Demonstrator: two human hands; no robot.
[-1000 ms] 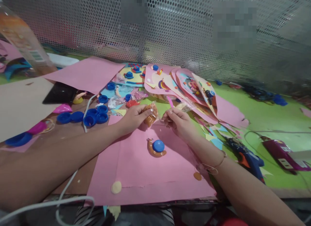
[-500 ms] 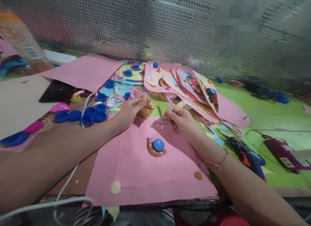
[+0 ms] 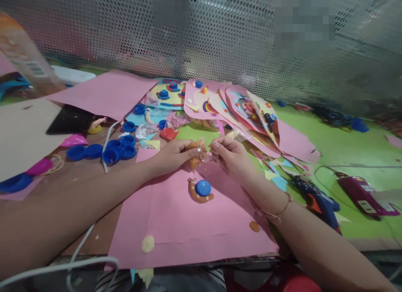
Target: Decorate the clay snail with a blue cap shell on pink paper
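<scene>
My left hand [image 3: 180, 157] is closed around a clear plastic bag of orange-brown clay [image 3: 196, 158] above the pink paper. Just to its right, my right hand [image 3: 228, 153] is pinched, fingertips close to the bag's end; whatever they grip is too small to make out. Below both hands lies a clay snail [image 3: 198, 195] with a brown curved body and a round blue cap [image 3: 203, 187] as its shell. It rests on the pink paper [image 3: 188, 250]. A flat brown disc [image 3: 254, 226] lies at the paper's right, and a cream disc [image 3: 147, 244] near its front left.
Several blue bottle caps [image 3: 114, 151] lie at left by a white cable [image 3: 108, 145]. Decorated pink cards [image 3: 216, 103] are stacked behind. A blue glue gun [image 3: 317, 204] and a purple power strip [image 3: 364, 195] sit at right. A perforated metal screen [image 3: 204, 45] stands at the back.
My left hand has moved right with the bag, close to my right hand. A red bag behind it has come into view. My right hand stays nearly in place.
</scene>
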